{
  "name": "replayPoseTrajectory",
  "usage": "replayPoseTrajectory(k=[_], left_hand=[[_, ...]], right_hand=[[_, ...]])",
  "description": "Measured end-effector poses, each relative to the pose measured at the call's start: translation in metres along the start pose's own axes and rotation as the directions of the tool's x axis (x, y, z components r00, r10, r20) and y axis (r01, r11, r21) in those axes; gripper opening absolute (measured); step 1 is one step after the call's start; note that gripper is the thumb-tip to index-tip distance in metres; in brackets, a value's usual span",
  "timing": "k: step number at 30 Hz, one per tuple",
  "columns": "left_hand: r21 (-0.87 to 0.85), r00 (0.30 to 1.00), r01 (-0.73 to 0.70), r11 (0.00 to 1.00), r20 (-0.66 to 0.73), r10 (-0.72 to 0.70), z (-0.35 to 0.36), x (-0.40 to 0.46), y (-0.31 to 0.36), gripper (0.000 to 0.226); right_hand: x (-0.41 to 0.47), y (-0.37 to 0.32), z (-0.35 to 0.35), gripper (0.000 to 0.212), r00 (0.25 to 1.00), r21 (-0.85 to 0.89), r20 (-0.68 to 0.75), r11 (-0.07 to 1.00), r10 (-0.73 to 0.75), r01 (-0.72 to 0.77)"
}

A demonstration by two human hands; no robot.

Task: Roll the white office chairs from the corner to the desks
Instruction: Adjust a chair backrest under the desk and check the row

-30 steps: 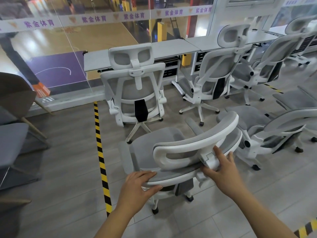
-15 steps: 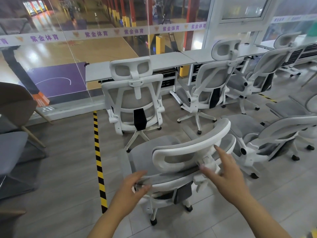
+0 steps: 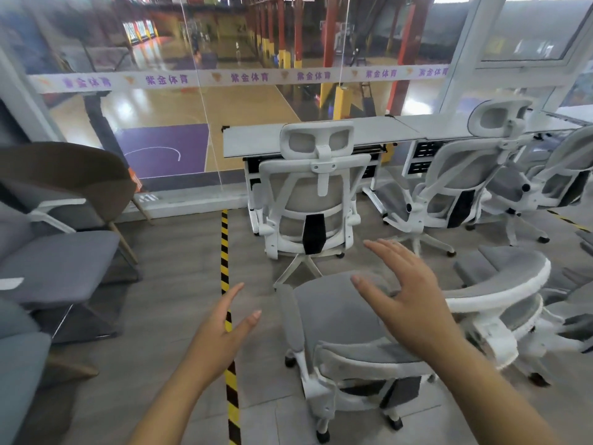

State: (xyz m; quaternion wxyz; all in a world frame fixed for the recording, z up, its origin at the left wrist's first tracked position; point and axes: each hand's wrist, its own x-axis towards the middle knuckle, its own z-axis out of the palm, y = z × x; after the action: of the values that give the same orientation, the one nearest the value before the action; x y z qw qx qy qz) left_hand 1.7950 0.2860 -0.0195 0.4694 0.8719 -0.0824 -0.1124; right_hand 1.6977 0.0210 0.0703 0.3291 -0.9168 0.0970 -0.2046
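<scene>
Hands, two, bare, both raised in the air and holding nothing. Left hand: fingers straight and spread wide, over the yellow-and-black striped floor tape. Right hand: fingers splayed wide, palm down, above the nearest chair and not touching it.

Nearest white-framed office chair with grey mesh seat: just right of the striped tape, directly below the right hand, its low curved backrest toward the camera, castors on the grey plank floor.

Second white-framed mesh chair with headrest and black lumbar block: upright, beyond the nearest chair, right of the tape's far end, pushed up to the long white desk with its back to the camera.

Third white mesh chair with headrest: farther right of the tape, also at the desk, turned at an angle.

Fourth white mesh chair: at the right edge, only partly in view.

Reclined white-and-grey mesh chair: right of the nearest chair, close beside it; whether they touch cannot be told.

Brown shell-backed chair on wooden legs: well left of the tape.

Grey padded seats: left of the tape, in front of the brown chair.

Glass wall with a white band of purple characters: behind the desk, past the tape's far end.
</scene>
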Motion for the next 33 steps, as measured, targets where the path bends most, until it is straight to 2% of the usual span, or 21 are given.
replayPoseTrajectory(k=[9,12,16,19,22,26,30,33], left_hand=[[-0.047,1.0,0.016,0.999,0.013,-0.016,-0.038,0.1,-0.021,0.067],[-0.041,0.998,0.02,0.999,0.061,-0.017,-0.055,0.161,-0.038,0.067],[0.055,0.991,0.038,0.998,0.122,-0.045,-0.088,0.277,-0.05,0.07],[0.1,0.982,0.054,0.993,0.175,-0.071,-0.115,0.361,-0.042,0.069],[0.086,0.974,0.019,0.996,0.225,-0.038,-0.137,0.425,-0.035,0.068],[0.048,0.967,-0.023,0.999,0.254,0.01,-0.158,0.49,-0.039,0.067],[0.112,0.935,-0.033,0.993,0.355,-0.009,-0.163,0.569,-0.049,0.065],[0.11,0.882,-0.172,0.979,0.46,0.103,-0.158,0.642,-0.043,0.068]], right_hand=[[0.085,-0.022,0.107,0.057,0.992,0.133,0.094,0.987,0.08,-0.092],[0.134,-0.019,0.164,0.063,0.981,0.176,0.125,0.97,0.147,-0.168],[0.22,-0.009,0.235,0.07,0.954,0.232,0.131,0.927,0.269,-0.294],[0.28,-0.006,0.26,0.075,0.925,0.313,0.107,0.87,0.366,-0.381],[0.338,-0.011,0.269,0.073,0.914,0.387,0.059,0.835,0.401,-0.392],[0.417,-0.017,0.284,0.091,0.896,0.36,-0.029,0.841,0.444,-0.405],[0.483,-0.021,0.309,0.097,0.885,0.346,-0.109,0.852,0.453,-0.393],[0.532,-0.017,0.33,0.094,0.823,0.433,-0.199,0.801,0.532,-0.414]])
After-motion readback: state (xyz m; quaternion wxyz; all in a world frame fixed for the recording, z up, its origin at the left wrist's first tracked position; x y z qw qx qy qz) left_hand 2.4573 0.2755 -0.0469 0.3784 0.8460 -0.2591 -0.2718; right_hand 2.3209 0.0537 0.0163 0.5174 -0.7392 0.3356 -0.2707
